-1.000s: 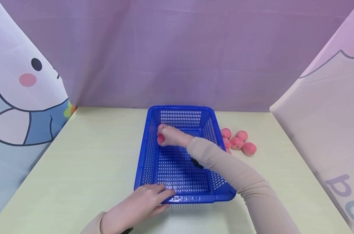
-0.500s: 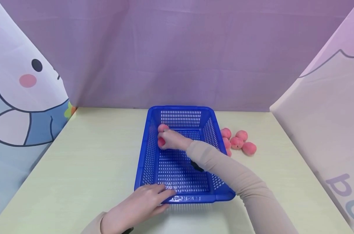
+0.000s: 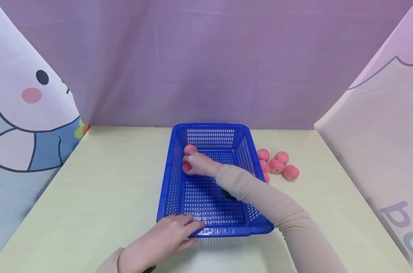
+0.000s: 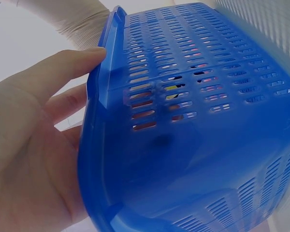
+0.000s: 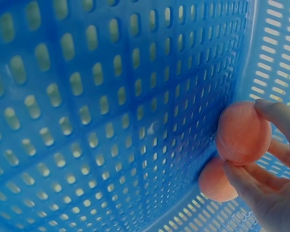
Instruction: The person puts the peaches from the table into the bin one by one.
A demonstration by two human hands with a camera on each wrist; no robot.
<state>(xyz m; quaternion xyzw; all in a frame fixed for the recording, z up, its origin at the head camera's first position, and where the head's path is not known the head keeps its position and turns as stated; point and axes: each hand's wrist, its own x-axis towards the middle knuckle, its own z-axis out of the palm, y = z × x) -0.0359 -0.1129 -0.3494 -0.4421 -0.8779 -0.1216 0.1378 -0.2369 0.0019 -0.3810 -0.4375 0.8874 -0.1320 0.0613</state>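
A blue basket [image 3: 211,182] of perforated plastic, rectangular with slotted walls and a flat rim, is sitting on the pale yellow-green table [image 3: 100,182], with its far end near the purple backdrop [image 3: 206,60]. Inside it, in the far left corner, two peaches are lying close together against the left wall: the upper peach [image 3: 190,149] and the lower peach [image 3: 186,166]. Both are round, matte and pink-orange (the wrist view shows them pressed against the slotted wall). The right hand [image 3: 200,163] is reaching into the basket on a beige sleeve [image 3: 271,204], its fingers [image 5: 261,186] curling round the two peaches and touching both.

The left hand [image 3: 158,242] is resting at the basket's near left corner, fingers fairly straight and laid against the rim, thumb on the outer wall.

Outside the basket, just beside its right wall, five more loose peaches [image 3: 277,165] are lying in a cluster on the table, one partly hidden behind the wall.
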